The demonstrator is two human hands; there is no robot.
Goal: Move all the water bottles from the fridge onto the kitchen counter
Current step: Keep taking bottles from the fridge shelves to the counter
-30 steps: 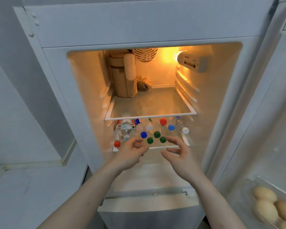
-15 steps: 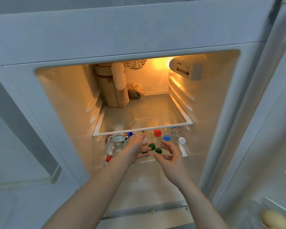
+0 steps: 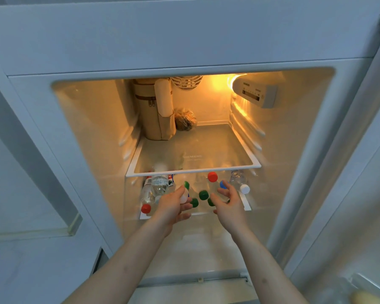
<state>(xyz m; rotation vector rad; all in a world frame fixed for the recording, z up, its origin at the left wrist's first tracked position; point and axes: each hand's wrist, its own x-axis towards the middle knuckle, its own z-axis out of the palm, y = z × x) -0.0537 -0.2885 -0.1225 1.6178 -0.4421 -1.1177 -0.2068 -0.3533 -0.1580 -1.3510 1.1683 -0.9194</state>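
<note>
Closer in than half a second ago: both hands now over the front of the lower shelf (image 3: pixel 198 213), among the caps, where before only reaching toward them. Left hand (image 3: pixel 173 208) at centre frame, thumb and fingers curled round a white-capped bottle (image 3: pixel 184 196), pinching its top. Right hand (image 3: pixel 228 205) just right of centre, fingers spread and loosely bent, hovering over the caps; contact with any bottle impossible to tell.

Water bottles (image 3: pixel 160 187) standing on that lower shelf, below the glass shelf (image 3: pixel 193 170). Caps counted: four green, two red, two white, one blue showing beside the right fingers; one more clear bottle at the left with its cap hidden. More possibly behind the hands.

On the glass shelf, upper centre: one tan zipped bag (image 3: pixel 154 110), one wrapped brown bundle (image 3: pixel 184 121). One control box (image 3: pixel 255 91) at upper right. Both forearms rising from the bottom edge, converging toward the shelf. One egg (image 3: pixel 364 298) blurred at lower right corner.
</note>
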